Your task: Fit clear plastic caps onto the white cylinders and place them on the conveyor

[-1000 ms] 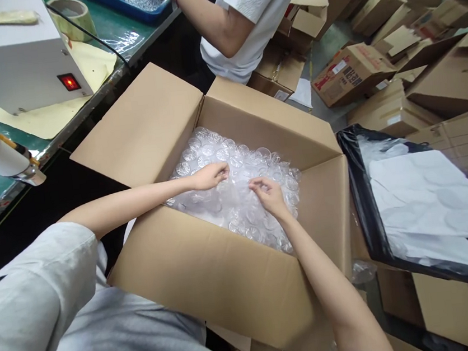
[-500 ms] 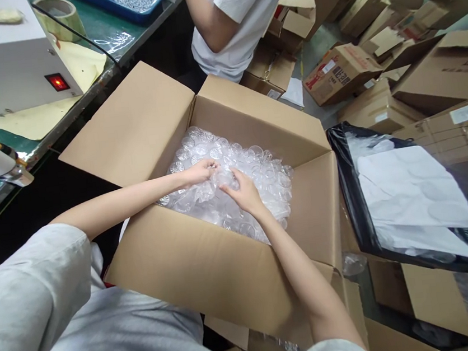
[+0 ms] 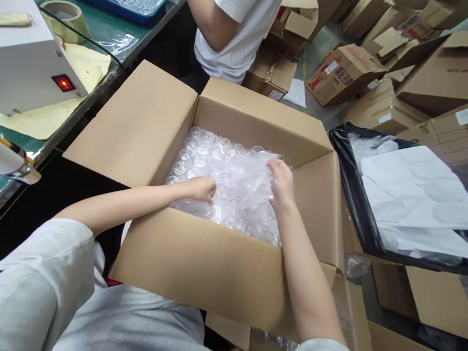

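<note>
A large open cardboard box (image 3: 202, 269) holds many round clear plastic pieces (image 3: 199, 148) in rows. Over them lies a thin, crumpled clear plastic sheet (image 3: 242, 177). My left hand (image 3: 204, 189) is closed on the plastic sheet near the box's left side, its fingers pressed together. On the right, my right hand (image 3: 280, 178) is closed round the sheet's other side, close to the right inner wall. The sheet is stretched between the two hands, and the round pieces show through it.
Upper left, a green table (image 3: 111, 43) bears a grey machine (image 3: 6, 72), a tape roll (image 3: 66, 20) and a blue tray (image 3: 125, 2). A person in a white shirt (image 3: 237, 17) stands beyond the box. Right: a black-lined box (image 3: 368, 222) with white sheets and stacked cartons.
My hands have moved apart, the right one towards the box's right wall and the left slightly down. The bunched plastic between them is now spread wide over the round pieces.
</note>
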Action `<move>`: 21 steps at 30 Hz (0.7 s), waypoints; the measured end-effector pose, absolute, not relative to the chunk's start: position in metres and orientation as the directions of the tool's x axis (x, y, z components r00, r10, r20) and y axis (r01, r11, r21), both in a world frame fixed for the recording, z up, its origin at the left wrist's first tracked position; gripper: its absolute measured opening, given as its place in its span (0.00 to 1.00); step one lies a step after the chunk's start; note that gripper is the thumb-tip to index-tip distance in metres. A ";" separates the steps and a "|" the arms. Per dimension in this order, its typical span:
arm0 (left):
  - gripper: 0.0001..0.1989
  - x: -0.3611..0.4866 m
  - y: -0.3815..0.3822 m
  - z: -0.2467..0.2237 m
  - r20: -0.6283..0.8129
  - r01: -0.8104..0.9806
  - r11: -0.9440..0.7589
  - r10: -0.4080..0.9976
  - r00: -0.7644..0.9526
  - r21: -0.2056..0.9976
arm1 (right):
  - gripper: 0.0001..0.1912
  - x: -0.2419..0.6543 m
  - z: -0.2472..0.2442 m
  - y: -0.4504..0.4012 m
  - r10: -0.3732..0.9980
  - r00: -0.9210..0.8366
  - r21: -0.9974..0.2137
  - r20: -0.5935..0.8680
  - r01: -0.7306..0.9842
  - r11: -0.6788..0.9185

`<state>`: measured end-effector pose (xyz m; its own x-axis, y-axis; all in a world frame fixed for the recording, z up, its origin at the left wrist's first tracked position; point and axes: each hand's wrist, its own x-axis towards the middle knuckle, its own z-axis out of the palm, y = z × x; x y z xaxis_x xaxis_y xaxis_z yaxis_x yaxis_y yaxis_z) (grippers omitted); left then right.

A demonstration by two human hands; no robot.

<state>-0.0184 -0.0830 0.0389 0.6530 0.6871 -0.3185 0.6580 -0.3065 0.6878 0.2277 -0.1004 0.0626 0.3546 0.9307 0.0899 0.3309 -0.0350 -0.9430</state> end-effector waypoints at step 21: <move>0.13 -0.018 -0.071 0.029 -0.372 0.681 -0.375 0.624 0.687 0.628 | 0.12 0.164 0.028 -0.125 0.782 -0.462 -0.266 -0.419 0.886 0.380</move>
<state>-0.0176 -0.0712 0.0292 0.6869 0.6243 -0.3721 0.6815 -0.3755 0.6282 0.1636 -0.1254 0.0276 -0.4617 0.7816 -0.4194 0.8857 0.3802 -0.2664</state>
